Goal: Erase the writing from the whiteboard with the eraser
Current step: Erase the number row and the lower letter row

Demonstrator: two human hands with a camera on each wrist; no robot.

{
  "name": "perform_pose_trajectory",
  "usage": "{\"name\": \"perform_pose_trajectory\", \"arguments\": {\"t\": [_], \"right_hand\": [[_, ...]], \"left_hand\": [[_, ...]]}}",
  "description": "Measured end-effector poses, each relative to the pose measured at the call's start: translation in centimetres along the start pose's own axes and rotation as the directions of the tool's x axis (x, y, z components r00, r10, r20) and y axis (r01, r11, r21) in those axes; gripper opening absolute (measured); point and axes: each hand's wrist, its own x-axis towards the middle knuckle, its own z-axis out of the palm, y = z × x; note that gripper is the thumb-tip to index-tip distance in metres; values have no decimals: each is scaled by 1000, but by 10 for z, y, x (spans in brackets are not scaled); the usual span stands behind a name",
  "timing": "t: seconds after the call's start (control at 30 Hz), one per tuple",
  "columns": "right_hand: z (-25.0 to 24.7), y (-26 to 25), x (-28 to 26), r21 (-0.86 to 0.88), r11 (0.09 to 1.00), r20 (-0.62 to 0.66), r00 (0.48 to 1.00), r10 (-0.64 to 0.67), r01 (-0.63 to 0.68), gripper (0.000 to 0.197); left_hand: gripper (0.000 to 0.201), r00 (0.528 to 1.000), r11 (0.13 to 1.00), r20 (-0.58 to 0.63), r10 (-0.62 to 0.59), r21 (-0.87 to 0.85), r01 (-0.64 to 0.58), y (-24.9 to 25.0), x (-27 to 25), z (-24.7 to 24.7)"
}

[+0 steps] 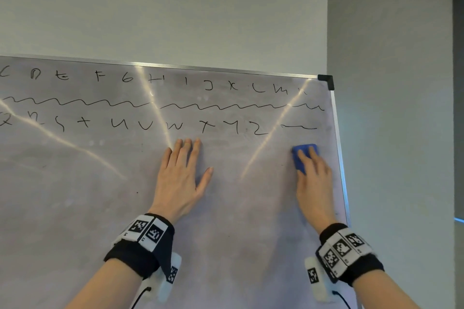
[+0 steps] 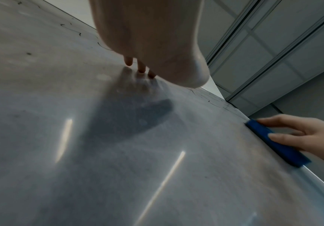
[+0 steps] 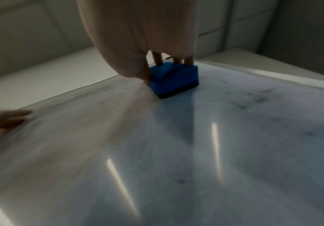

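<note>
A whiteboard [image 1: 100, 195] with a metal frame fills the head view, carrying two rows of black letters [image 1: 208, 85] and a wavy line [image 1: 226, 106] across its upper part. My right hand [image 1: 310, 173] grips a blue eraser [image 1: 300, 158] pressed flat on the board near its right edge, just below a short black dash [image 1: 298, 127]. The eraser [image 3: 174, 79] shows blue with a dark felt base in the right wrist view, and eraser [image 2: 277, 142] lies under the fingers in the left wrist view. My left hand [image 1: 183, 173] lies flat on the board, fingers straight, below the letter W.
The board's right frame edge [image 1: 340, 153] runs close beside the eraser, with a black corner cap [image 1: 327, 81] above. A grey wall [image 1: 391, 108] stands behind and to the right. Light streaks [image 1: 263, 148] glare across the board's smudged lower part.
</note>
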Motion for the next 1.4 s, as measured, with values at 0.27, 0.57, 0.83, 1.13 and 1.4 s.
{"name": "perform_pose_trajectory", "arguments": {"t": [0.27, 0.57, 0.83, 1.13, 1.4], "right_hand": [[-8, 1, 77, 14, 992, -12, 992, 129, -129, 43], [-9, 11, 49, 8, 995, 21, 995, -101, 101, 47], [26, -64, 62, 7, 980, 27, 980, -199, 199, 51], [-2, -3, 72, -28, 997, -29, 997, 72, -73, 43], [28, -65, 45, -43, 947, 33, 948, -316, 317, 50]], "left_hand": [[72, 1000, 1000, -5, -16, 12, 16, 2, 2, 1], [73, 1000, 1000, 19, -9, 25, 8, 1, 3, -3], [72, 1000, 998, 24, 17, 53, -18, -2, 4, -10], [71, 998, 997, 20, 54, 57, -55, -7, 4, -11], [71, 1000, 999, 14, 23, 37, -23, -2, 5, -11]]}}
